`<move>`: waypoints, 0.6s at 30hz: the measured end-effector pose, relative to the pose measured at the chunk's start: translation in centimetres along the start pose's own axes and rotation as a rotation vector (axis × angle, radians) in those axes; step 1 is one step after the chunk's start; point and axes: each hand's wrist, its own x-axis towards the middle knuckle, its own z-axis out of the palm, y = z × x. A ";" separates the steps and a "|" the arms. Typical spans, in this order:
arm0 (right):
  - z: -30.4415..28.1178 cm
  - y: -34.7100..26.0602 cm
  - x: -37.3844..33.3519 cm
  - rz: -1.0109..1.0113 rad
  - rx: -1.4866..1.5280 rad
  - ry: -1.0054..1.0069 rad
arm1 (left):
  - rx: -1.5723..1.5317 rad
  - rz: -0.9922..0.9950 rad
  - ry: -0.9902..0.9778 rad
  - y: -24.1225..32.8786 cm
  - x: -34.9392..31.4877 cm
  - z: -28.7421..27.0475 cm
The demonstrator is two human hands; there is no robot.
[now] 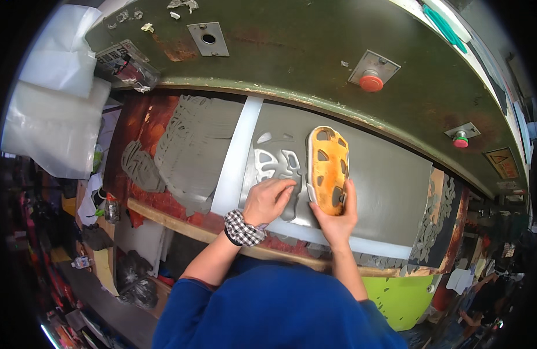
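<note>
My right hand point(339, 220) grips the lower end of a sole-shaped cutting die point(330, 168), orange-yellow on top with several openings and a pale metal rim. The die rests on or just over a grey sheet point(390, 186), which lies on a pale cutting board point(236, 157). To its left, my left hand point(267, 200) is closed in a pinch above the cut part of the sheet. Whatever its fingertips hold, if anything, is hidden. Beside those fingers, grey cut shapes point(290, 174) and pale gaps show in the sheet.
A green machine beam point(280, 64) with red push buttons point(371, 81) spans the far side. Grey cut layers point(201, 139) are stacked at left, with smaller pieces point(142, 166) next to them. Grey scraps point(437, 215) lie at right. A wooden edge point(169, 220) runs along the near side.
</note>
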 end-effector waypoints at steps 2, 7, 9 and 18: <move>-2.0 0.1 -0.4 0.248 0.518 -0.035 | -0.021 0.011 -0.004 0.3 0.2 0.4; -5.1 0.1 -0.8 0.492 1.022 -0.065 | -0.158 -0.176 -0.107 2.5 2.9 3.2; -5.3 0.4 -1.2 0.512 1.031 -0.063 | -0.113 -0.226 -0.126 3.2 4.0 4.9; -9.5 3.8 -2.8 0.445 1.304 0.141 | 0.303 0.050 -0.095 -0.1 2.1 7.4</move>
